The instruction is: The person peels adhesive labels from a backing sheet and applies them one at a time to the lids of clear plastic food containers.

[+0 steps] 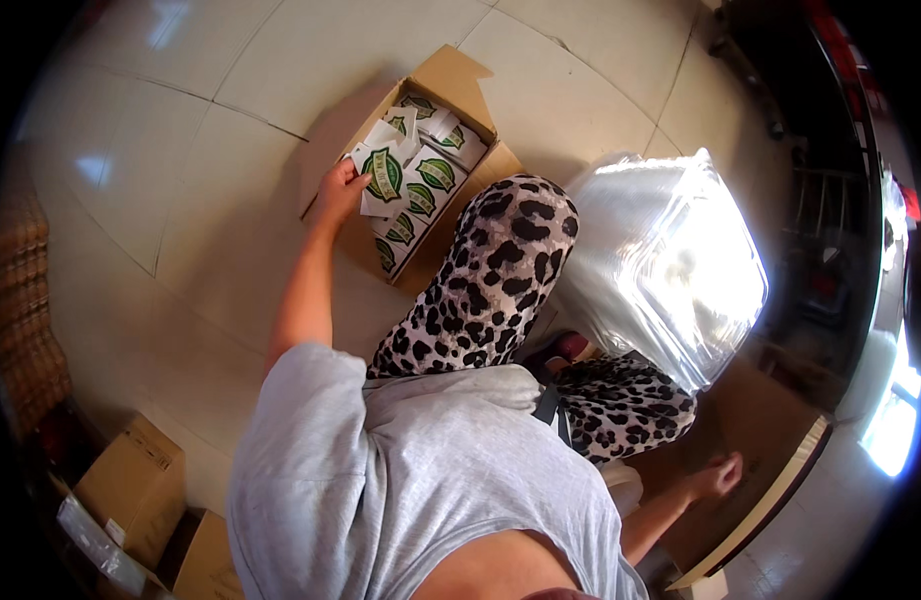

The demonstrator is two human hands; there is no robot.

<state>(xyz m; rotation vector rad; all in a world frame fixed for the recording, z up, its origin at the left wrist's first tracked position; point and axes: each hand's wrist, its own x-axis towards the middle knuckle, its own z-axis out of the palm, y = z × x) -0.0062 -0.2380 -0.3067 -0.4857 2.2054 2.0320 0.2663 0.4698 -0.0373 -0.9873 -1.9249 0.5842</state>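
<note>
My left hand point(343, 193) pinches the edge of a white card with a green emblem point(384, 175) above an open cardboard box point(411, 281). Inside that box lie several stacks of similar printed cards point(435, 174), some loose on top. On the lower right, my right hand point(719, 475) is curled over a large open cardboard carton point(757, 420); whether it holds anything cannot be told. A tall stack of clear plastic trays or containers point(618, 247), bright with glare, stands between the two, by my knees.
Tiled floor point(227, 165) surrounds the card box. At the lower left are a closed cardboard box point(134, 487), another carton point(209, 559) and a clear plastic package point(104, 544). Brown stacked goods point(21, 300) line the far left. A dark rack point(824, 202) stands at the right.
</note>
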